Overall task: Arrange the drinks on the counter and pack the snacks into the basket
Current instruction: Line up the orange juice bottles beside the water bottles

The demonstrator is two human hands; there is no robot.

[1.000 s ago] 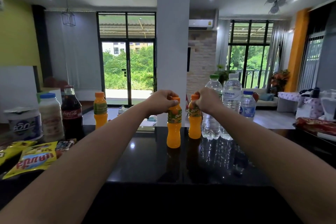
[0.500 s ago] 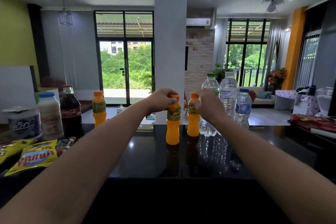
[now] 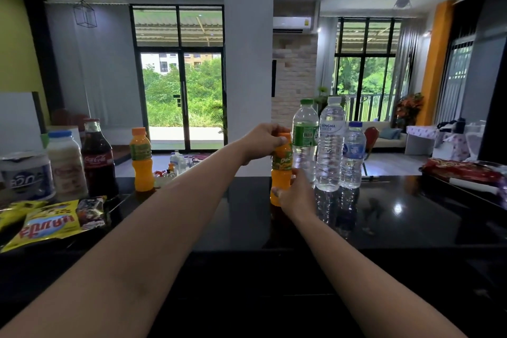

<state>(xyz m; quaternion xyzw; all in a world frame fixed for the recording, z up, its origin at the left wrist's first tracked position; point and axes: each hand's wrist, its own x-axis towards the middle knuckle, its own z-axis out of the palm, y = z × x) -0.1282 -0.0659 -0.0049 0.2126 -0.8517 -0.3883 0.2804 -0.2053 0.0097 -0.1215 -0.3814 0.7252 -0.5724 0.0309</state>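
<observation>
Drinks stand along the black tabletop (image 3: 247, 228): milk bottle (image 3: 67, 164), cola bottle (image 3: 97, 158) and one orange juice bottle (image 3: 141, 159) at far left, snack packets (image 3: 49, 223) in front. My left hand (image 3: 264, 141) is clamped on the cap of a second juice bottle (image 3: 281, 170); my right hand (image 3: 297, 196) cups its base, just beside three water bottles (image 3: 330, 145). Likely risk: nudging the water bottles topples them.

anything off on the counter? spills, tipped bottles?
No spills or tipped bottles. One orange juice bottle stands alone at the left by the cola bottle, apart from the one under the left hand beside the water bottles.
</observation>
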